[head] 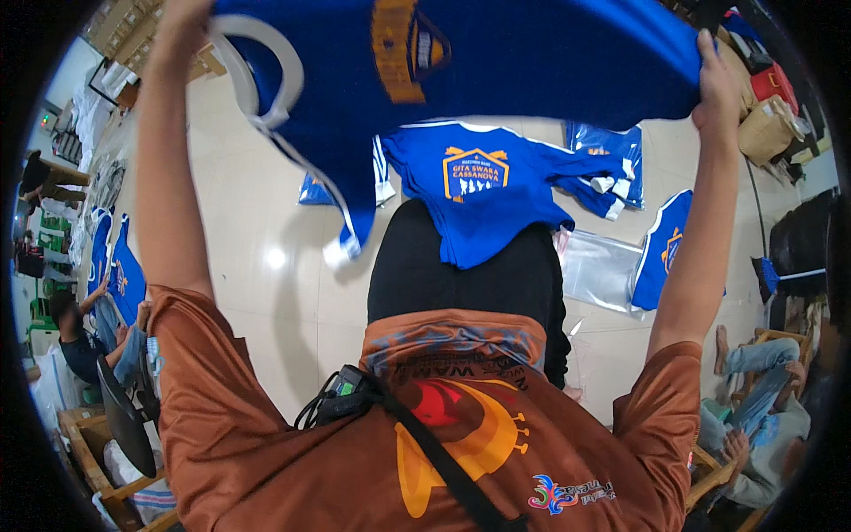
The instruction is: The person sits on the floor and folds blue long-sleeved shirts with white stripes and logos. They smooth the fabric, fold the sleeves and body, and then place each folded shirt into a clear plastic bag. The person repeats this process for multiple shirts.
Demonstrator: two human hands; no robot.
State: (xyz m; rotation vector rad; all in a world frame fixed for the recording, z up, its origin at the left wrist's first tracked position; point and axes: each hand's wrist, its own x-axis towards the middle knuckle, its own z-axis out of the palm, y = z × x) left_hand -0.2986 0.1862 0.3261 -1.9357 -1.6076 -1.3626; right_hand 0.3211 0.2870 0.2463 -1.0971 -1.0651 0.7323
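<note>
A blue shirt [532, 60] with white collar and trim and an orange print is stretched out in the air between my raised hands. My left hand [183, 30] grips it near the collar at the upper left, partly cut off by the frame's edge. My right hand [717, 90] holds its other end at the upper right. One white-cuffed sleeve hangs down at the left. Below, a second blue shirt [488, 173] with an orange and white print lies across my lap and the tiled floor, its sleeves to the right. Flat clear plastic bags [595, 269] lie right of my knees.
Folded blue shirts in plastic [635, 166] lie beyond the lap, and another blue shirt [661, 256] lies at the right. A person [86, 339] handles blue garments at the left. Another person [764, 412] sits at the lower right. A brown paper sack [771, 130] stands at the upper right.
</note>
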